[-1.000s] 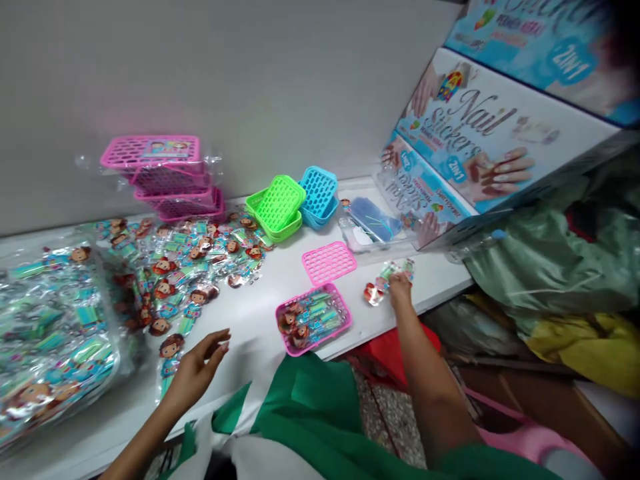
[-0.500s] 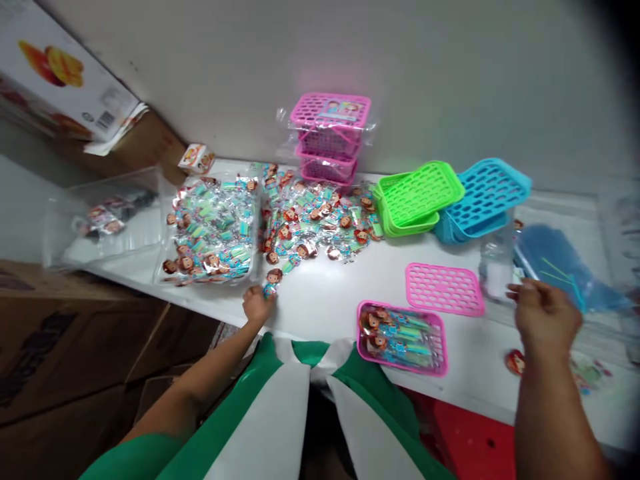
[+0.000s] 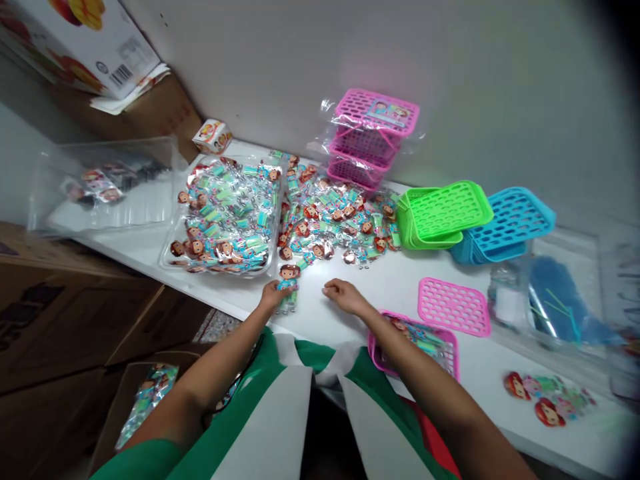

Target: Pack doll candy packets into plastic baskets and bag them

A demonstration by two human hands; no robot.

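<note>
Pinches a doll packet (image 3: 289,285) with the left hand (image 3: 273,297), fingers closed on its edge, on the white bench (image 3: 383,293) well left of the filled pink basket (image 3: 455,350). Rests the right hand (image 3: 345,298) palm down, fingers loose and empty, just left of that basket, between it and the packet.

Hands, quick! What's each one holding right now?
Left hand: closed on a doll packet.
Right hand: open, holding nothing.

No readable text, barcode (image 3: 121,67) on carton (image 3: 100,37)
</note>
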